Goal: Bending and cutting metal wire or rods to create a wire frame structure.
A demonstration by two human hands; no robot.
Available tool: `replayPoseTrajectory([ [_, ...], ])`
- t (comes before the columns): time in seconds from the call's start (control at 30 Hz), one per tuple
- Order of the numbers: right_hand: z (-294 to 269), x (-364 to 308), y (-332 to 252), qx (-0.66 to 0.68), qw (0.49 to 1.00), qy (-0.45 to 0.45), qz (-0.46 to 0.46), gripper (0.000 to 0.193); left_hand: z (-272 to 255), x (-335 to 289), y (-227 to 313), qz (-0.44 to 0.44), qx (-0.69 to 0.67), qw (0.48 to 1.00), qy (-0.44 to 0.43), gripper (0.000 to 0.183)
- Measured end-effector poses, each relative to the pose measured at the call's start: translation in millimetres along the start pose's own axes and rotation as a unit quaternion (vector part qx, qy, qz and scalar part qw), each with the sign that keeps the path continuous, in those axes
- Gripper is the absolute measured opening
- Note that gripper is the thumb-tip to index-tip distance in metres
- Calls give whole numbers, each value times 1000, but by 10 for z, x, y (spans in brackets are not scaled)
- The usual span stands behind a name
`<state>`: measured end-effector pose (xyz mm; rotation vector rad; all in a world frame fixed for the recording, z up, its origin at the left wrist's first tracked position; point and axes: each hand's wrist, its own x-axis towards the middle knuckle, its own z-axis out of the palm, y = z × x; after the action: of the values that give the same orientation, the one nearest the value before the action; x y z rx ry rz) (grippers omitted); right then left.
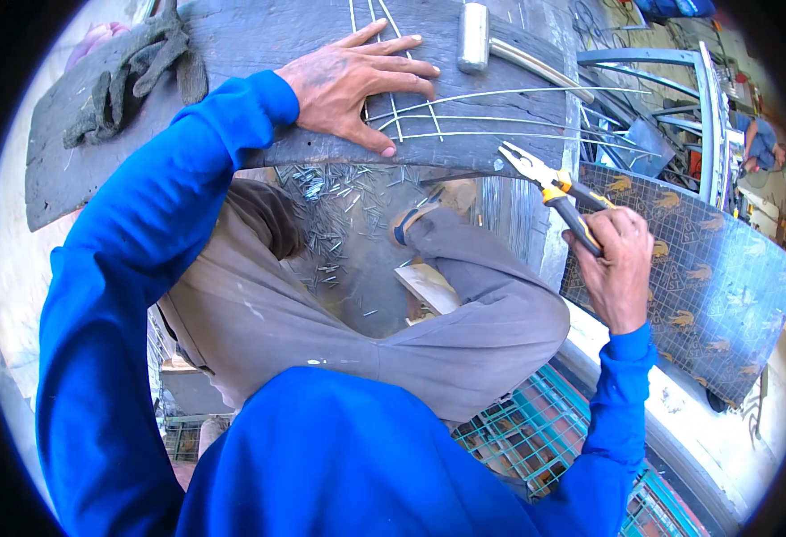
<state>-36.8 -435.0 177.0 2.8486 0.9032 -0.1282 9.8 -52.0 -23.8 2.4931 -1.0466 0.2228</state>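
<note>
My left hand (pixel 357 80) lies spread, palm down, over several thin metal wires (pixel 500 118) on a dark wooden board (pixel 259 36). The wires cross one another near my fingers and thumb, some running away from me and some off to the right. In my right hand (pixel 615 255) is a pair of combination pliers (pixel 558 190) with yellow and black handles. Its jaws point toward the board's near edge, apart from the wires, and look slightly parted. My fingers wrap round the handles.
A metal hammer (pixel 474 40) rests at the board's far right. Dark knit gloves (pixel 133 80) lie on its left. Short cut wire pieces (pixel 326 224) litter the floor between my legs. A patterned panel (pixel 688 277), metal frames (pixel 706 125) and green wire mesh (pixel 536 430) stand at the right.
</note>
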Motion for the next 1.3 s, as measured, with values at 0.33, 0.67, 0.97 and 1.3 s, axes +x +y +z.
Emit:
replayPoseTrajectory([
  [0.33, 669, -371, -130, 104, 984, 65, 130, 28, -61, 97, 155, -49, -5, 998, -36, 82],
  [0.67, 1293, -210, -91, 64, 981, 160, 90, 33, -87, 133, 200, -43, -1, 998, -50, 87],
  [0.97, 1216, -299, 186, 126, 980, 133, 78, 30, -43, 139, 221, -33, -25, 999, -4, 78],
  [1.3, 45, 523, -888, 313, 937, 149, 40, 25, -8, 122, 245, -90, -36, 995, 12, 50],
])
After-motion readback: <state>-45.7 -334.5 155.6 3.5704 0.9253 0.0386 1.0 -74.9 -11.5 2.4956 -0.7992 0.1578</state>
